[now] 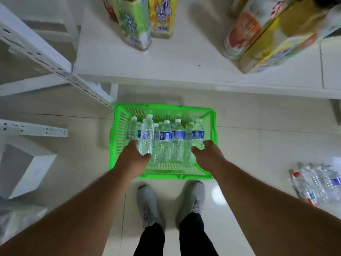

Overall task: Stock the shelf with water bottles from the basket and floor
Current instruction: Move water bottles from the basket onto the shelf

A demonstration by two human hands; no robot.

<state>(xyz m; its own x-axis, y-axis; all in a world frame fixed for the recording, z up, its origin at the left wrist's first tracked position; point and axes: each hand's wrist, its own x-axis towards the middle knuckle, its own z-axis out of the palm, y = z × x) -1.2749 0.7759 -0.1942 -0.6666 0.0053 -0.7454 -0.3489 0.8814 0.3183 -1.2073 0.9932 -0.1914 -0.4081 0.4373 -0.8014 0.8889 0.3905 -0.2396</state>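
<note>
Currently 2 bottles are being picked from the green basket (118, 126) on the floor: 1 water bottle (146, 137) is clasped by the left hand (133, 159), another bottle (198, 134) by the right hand (204, 154). Next, prob. a lift up to the shelf (166, 67), w/ bottles kept upright.

Green drink carton (132, 21) on the shelf (184, 60): large Chinese character 茶, the rest blurred. Yellow drink carton (162, 15) beside it: 水, 绿茶, small print unreadable. Blue labels on my basket's water bottles (167, 137): too blurred to read
</note>
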